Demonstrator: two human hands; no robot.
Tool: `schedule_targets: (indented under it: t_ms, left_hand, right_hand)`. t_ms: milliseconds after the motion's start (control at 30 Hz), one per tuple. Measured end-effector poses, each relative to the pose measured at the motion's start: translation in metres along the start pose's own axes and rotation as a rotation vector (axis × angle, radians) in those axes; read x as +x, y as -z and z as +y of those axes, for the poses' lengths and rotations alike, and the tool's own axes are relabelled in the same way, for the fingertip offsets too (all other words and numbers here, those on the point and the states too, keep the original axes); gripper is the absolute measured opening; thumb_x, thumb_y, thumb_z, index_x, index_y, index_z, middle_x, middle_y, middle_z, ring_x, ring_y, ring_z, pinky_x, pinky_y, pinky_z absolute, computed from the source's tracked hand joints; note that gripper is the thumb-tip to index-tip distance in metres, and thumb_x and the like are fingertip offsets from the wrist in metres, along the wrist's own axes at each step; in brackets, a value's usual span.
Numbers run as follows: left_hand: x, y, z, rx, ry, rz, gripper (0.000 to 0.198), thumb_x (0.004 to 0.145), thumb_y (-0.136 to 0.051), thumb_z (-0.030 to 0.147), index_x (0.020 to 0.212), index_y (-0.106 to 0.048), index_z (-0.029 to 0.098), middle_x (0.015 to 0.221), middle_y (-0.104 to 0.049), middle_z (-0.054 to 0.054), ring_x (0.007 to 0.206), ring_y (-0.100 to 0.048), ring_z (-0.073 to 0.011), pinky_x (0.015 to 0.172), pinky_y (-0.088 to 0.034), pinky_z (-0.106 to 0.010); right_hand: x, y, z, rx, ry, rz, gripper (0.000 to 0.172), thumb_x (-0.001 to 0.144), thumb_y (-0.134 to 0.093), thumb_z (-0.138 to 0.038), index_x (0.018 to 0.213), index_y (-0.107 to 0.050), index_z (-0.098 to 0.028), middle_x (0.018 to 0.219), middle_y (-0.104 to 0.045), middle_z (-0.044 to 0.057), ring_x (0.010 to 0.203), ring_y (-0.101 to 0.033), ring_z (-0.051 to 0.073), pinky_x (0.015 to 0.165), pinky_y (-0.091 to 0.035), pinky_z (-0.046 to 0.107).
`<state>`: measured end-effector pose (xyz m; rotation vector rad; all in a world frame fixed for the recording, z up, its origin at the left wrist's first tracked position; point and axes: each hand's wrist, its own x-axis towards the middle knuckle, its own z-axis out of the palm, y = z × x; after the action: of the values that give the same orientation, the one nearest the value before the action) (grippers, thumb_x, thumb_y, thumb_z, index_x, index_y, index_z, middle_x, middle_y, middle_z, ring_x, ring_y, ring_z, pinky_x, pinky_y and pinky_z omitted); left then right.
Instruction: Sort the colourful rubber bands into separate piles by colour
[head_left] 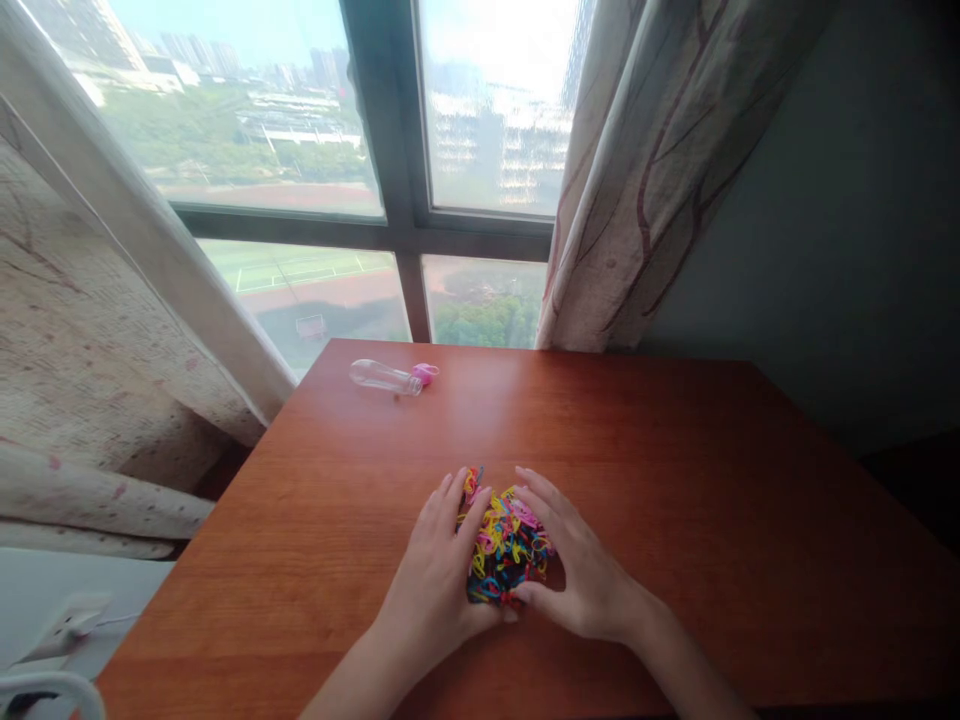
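A heap of small colourful rubber bands (504,545) lies on the brown wooden table (675,480), near its front middle. My left hand (439,575) lies flat against the left side of the heap, fingers stretched out and together. My right hand (574,570) cups the right side, fingers extended over the top and thumb along the near edge. Both hands touch the bands and enclose the pile between them; neither lifts anything.
A clear plastic bottle with a pink cap (390,377) lies on its side at the table's far left edge. Patterned curtains (660,170) hang on both sides of a large window (360,160) behind the table. A white object (52,640) sits low left.
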<state>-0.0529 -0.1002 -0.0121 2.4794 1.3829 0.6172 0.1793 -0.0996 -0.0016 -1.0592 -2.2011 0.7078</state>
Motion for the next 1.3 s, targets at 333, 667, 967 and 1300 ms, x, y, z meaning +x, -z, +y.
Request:
schedule_targets:
  t_ms: [333,667,967,1300]
  left_hand:
    - [0.017,-0.005,-0.01,0.031,-0.066,0.004,0.079,0.07,-0.077,0.039,0.139,-0.049,0.014,0.148,-0.045,-0.023,0.137,-0.043,-0.0383,0.111,-0.038,-0.055]
    - [0.051,-0.01,-0.011,-0.164,0.035,0.03,0.068,0.067,-0.063,0.004,0.132,-0.055,0.02,0.138,-0.055,-0.015,0.126,-0.053,-0.0302,0.107,-0.046,-0.048]
    - [0.045,-0.014,0.008,-0.232,0.085,0.11,0.073,0.071,-0.053,0.004,0.143,-0.04,0.015,0.14,-0.051,-0.016,0.13,-0.049,-0.0284,0.111,-0.041,-0.047]
    - [0.013,-0.009,0.037,-0.459,0.132,0.217,0.056,0.088,-0.049,0.011,0.142,-0.044,0.024,0.151,-0.045,-0.01,0.141,-0.041,-0.026,0.116,-0.037,-0.048]
  right_hand:
    - [0.004,-0.009,0.008,-0.187,-0.016,-0.014,0.089,0.075,-0.062,-0.019,0.155,-0.022,-0.017,0.157,-0.032,0.013,0.146,-0.028,0.028,0.119,-0.03,0.05]
    - [0.03,-0.032,0.017,-0.144,-0.084,0.166,0.078,0.075,-0.047,-0.004,0.15,-0.036,-0.02,0.146,-0.047,0.011,0.138,-0.04,0.025,0.116,-0.036,0.05]
    - [0.043,-0.042,0.005,0.078,-0.175,0.343,0.08,0.065,-0.047,0.0,0.142,-0.044,-0.02,0.14,-0.053,0.01,0.131,-0.048,0.024,0.115,-0.039,0.045]
    - [0.025,-0.046,-0.022,0.245,-0.264,0.375,0.05,0.098,-0.043,-0.027,0.147,-0.04,-0.024,0.149,-0.047,0.007,0.139,-0.042,0.023,0.116,-0.034,0.044]
